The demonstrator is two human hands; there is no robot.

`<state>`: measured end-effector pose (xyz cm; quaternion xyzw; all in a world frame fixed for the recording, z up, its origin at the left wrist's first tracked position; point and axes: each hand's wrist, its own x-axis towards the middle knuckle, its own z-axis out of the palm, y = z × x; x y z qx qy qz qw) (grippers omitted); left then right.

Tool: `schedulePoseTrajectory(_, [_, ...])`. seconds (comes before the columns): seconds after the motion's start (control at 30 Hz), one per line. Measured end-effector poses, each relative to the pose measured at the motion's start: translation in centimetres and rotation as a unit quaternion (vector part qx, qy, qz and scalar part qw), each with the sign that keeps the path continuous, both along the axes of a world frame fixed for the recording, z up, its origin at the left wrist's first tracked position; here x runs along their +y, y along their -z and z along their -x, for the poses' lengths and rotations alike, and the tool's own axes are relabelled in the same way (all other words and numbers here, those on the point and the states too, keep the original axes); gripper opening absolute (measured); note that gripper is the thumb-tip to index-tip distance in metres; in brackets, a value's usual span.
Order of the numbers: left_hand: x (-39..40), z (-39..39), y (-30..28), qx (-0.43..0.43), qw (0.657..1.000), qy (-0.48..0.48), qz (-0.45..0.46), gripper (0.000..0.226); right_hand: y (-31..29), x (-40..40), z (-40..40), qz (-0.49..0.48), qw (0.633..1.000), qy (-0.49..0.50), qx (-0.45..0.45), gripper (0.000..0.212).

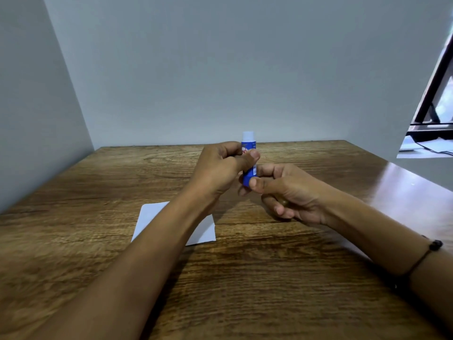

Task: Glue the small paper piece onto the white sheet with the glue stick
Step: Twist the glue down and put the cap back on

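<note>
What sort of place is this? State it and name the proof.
Probably a plain indoor desk corner at home or in an office: a brown wood-grain table pushed against bare grey walls, with a dark-framed window at the right edge.

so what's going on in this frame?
A person holds a blue glue stick upright above a wooden table with both hands. The left hand grips the tube's upper body; the right hand pinches its bottom end, possibly to twist it. The white top is exposed. The white sheet lies flat on the table, partly hidden under the left forearm. No small paper piece is visible, and no glue seems to be applied yet.
</note>
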<state>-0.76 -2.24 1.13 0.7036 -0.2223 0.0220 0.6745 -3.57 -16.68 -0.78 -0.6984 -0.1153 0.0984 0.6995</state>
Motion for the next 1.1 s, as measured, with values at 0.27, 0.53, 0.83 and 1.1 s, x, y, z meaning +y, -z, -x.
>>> schedulePoseTrajectory(0.27, [0.0,-0.2,0.1,-0.008,1.000,0.001,-0.015,0.021,-1.6,-2.0,-0.7,-0.136,0.984,0.022,0.113,0.053])
schedulePoseTrajectory(0.53, [0.1,-0.1,0.1,-0.012,0.999,0.025,-0.039,0.016,-2.0,-2.4,-0.7,-0.169,0.970,0.170,-0.032,0.009])
schedulePoseTrajectory(0.83, [0.0,0.1,0.1,-0.028,0.995,0.051,-0.077,0.017,-2.9,-2.3,0.0,-0.089,0.945,0.190,-0.250,0.018])
schedulePoseTrajectory(1.1, [0.4,0.2,0.2,-0.038,0.992,0.057,-0.104,0.030,-3.0,-2.0,0.6,0.002,0.945,0.133,-0.298,0.029])
